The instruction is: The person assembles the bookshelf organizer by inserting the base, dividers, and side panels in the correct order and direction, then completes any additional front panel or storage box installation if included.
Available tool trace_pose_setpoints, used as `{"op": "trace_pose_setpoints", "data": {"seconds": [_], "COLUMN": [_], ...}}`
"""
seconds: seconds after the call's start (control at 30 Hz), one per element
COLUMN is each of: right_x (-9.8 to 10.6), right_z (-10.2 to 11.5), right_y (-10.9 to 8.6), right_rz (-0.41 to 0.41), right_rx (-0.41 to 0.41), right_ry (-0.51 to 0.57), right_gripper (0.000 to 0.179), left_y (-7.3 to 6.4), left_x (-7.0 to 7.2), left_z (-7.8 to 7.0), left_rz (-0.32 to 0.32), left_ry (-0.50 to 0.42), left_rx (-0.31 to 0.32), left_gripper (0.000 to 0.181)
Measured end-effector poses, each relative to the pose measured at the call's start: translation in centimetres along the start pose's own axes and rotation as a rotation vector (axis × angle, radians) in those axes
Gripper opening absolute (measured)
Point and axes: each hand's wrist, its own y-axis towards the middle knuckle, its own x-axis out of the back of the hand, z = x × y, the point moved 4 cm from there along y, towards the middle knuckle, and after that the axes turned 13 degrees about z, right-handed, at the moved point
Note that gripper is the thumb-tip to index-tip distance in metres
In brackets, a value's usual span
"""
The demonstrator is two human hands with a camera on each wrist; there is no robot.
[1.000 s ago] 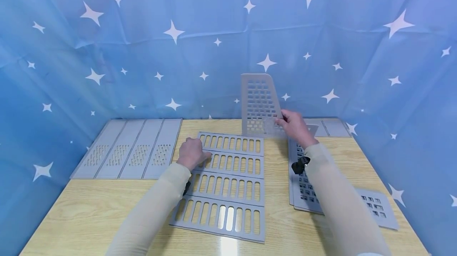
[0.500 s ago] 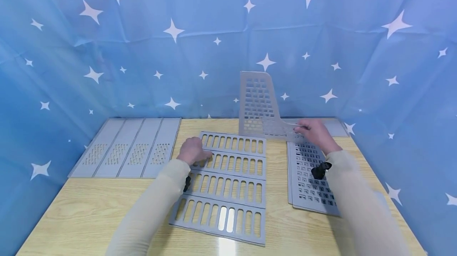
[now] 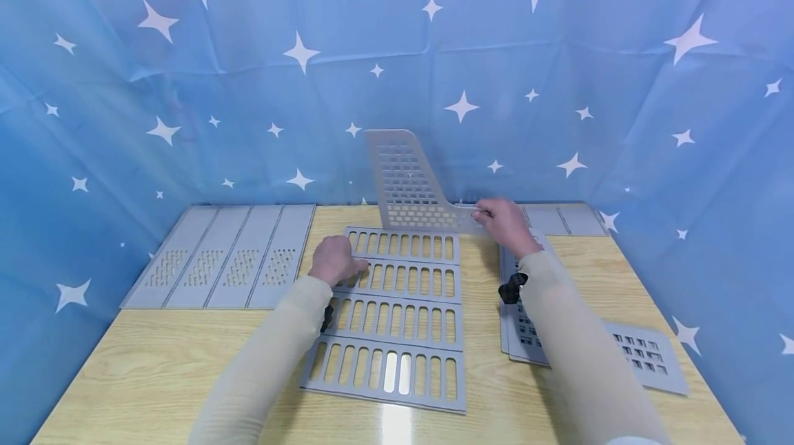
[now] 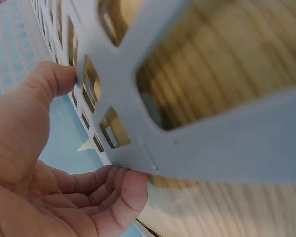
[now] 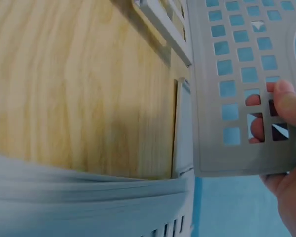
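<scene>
One perforated panel [image 3: 434, 191], pinched by right hand [image 3: 504, 224]; one slotted panel [image 3: 397, 297], right of left hand [image 3: 335, 260], which grips its edge; positioning seems underway, alignment likely called for next.

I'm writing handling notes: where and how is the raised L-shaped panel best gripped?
Probably by the narrow arm of the L-shaped panel, pinched from the right, thumb on one face, fingers behind, as the right hand does: the sheet is thin and flat, and its broad part rises at left.
</scene>
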Motion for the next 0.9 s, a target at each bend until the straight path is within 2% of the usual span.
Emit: {"op": "trace_pose_setpoints", "data": {"seconds": [0.1, 0.2, 0.33, 0.5, 0.6, 0.8, 0.9], "right_x": [-0.2, -0.1, 0.4, 0.2, -0.5, -2.3, -2.8], "right_z": [-0.1, -0.6, -1.1, -1.5, -1.4, 0.6, 1.2], "right_y": [0.3, 0.0, -0.7, -0.6, -0.1, 1.5, 2.1], "right_rz": [0.052, 0.108, 0.133, 0.129, 0.099, 0.126, 0.121], "right_rx": [-0.017, -0.052, -0.095, -0.081, -0.057, -0.019, 0.002], "right_ry": [0.011, -0.047, -0.127, -0.048, -0.023, 0.07, 0.109], "right_gripper": [0.024, 0.023, 0.027, 0.036, 0.039, 0.024, 0.027], "left_y": [0.1, 0.2, 0.3, 0.7, 1.0, 0.9, 0.8], "left_x": [0.0, 0.2, 0.8, 1.1, 0.8, 0.4, 0.3], "left_z": [0.5, 0.8, 1.3, 1.9, 1.9, 1.0, 0.8], "left_rz": [0.011, 0.054, 0.123, 0.198, 0.206, 0.178, 0.17], "left_ry": [-0.004, -0.004, 0.013, 0.028, 0.035, 0.02, 0.009], "left_rx": [0.002, 0.02, 0.051, 0.041, 0.03, 0.019, 0.027], "left_gripper": [0.063, 0.062, 0.053, 0.047, 0.047, 0.05, 0.045]}}
